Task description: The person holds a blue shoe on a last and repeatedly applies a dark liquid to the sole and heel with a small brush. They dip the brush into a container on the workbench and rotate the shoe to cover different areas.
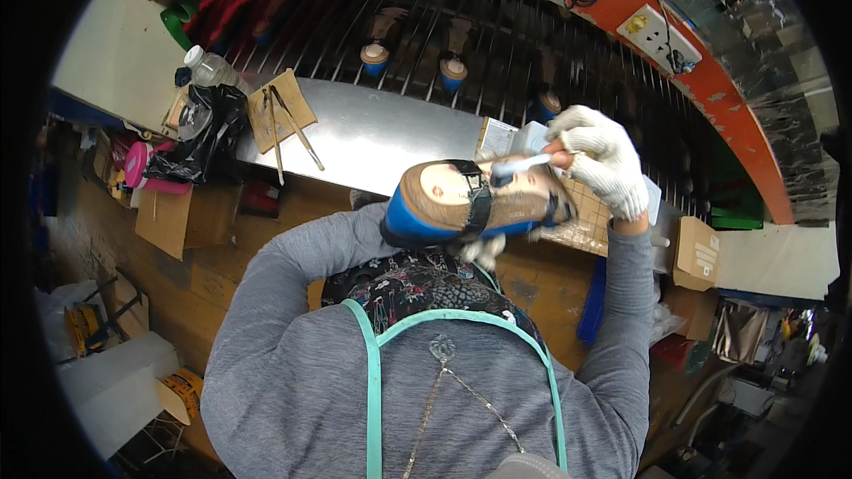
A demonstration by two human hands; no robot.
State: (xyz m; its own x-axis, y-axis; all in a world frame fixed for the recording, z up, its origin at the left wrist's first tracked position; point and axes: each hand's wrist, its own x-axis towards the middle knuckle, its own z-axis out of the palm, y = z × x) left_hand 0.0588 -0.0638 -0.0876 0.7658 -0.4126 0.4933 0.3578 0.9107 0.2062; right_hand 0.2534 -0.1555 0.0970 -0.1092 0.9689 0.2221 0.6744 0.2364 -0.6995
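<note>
A blue shoe last (pixel 417 223) is tilted in front of my body, its underside turned up. Over it lies a tan and brown sole piece with black straps (pixel 477 200) wrapped across. My left hand (pixel 485 252) grips the last from below; only a few gloved fingertips show beneath its edge, and the rest is hidden. My right hand (pixel 596 155), in a white fingerless knit glove, is closed around a small brush (pixel 532 162) with a pale handle. The brush's dark head is at the straps, blurred by motion; I cannot tell whether it touches.
A metal ledge (pixel 346 129) runs ahead, with a brown board (pixel 282 111) carrying thin brushes at its left. Beyond is a rack of rods (pixel 413 27) with more blue lasts. A clear bottle (pixel 210 68) and black plastic bag (pixel 222 133) stand left; a cardboard box (pixel 697 253) sits right.
</note>
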